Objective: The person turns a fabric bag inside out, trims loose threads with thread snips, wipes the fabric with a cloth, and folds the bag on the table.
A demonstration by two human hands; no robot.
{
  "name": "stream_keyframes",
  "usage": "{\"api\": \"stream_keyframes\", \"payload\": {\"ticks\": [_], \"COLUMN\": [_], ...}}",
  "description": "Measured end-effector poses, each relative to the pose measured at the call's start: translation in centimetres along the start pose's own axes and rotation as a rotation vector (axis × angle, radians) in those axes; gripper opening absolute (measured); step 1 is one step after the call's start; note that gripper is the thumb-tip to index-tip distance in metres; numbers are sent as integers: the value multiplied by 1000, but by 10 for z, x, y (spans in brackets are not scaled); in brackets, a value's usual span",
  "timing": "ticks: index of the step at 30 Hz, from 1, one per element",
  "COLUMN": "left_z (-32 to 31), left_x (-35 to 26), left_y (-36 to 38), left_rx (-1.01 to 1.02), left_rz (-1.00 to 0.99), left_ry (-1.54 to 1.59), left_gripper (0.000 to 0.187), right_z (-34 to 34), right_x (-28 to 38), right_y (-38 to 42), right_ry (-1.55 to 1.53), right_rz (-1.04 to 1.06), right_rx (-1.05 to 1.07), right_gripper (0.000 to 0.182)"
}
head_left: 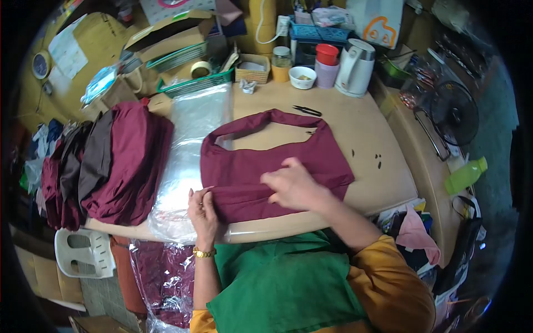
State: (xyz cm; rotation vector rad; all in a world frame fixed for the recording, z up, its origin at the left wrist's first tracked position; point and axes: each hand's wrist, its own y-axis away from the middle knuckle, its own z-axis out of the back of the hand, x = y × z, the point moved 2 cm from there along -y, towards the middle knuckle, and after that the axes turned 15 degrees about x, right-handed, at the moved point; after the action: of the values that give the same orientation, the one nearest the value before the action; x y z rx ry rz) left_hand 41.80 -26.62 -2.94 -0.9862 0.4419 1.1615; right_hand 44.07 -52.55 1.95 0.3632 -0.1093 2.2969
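Observation:
A maroon cloth piece (327, 158) with a looped strap lies spread on the table (383, 183). At its lower left corner, my left hand (202, 213) has its fingers pinched together on the cloth's edge. My right hand (291, 186) is over the middle of the cloth, fingers bent; its fingertips are blurred, and whether they grip any cloth is hidden. Black thread snips (307, 111) lie beyond the strap. Clear plastic sheets (191, 144) lie flat to the left of the cloth, near my left hand.
A pile of maroon and dark cloth (125, 166) is at the left. Along the back stand a green basket (216, 76), a jar (281, 64), a white bowl (302, 79), a red-lidded cup (326, 72) and a kettle (355, 66). A green bottle (465, 176) lies at the right.

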Motion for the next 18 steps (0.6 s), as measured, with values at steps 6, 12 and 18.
{"api": "stream_keyframes", "payload": {"ticks": [6,12,18], "left_z": [6,27,-1], "left_x": [16,-3,-72], "left_y": [0,-12,16], "left_rx": [-5,454,118], "left_rz": [-14,-159,-393], "left_ry": [167,-223,-294], "left_gripper": [11,32,26], "right_z": [47,42,32], "right_x": [-73,-85,-85], "right_y": [86,103,104], "right_ry": [-141,-285,-612], "right_rz": [-308,-327,-203], "right_rx": [116,151,-111], "right_gripper": [35,33,22]}}
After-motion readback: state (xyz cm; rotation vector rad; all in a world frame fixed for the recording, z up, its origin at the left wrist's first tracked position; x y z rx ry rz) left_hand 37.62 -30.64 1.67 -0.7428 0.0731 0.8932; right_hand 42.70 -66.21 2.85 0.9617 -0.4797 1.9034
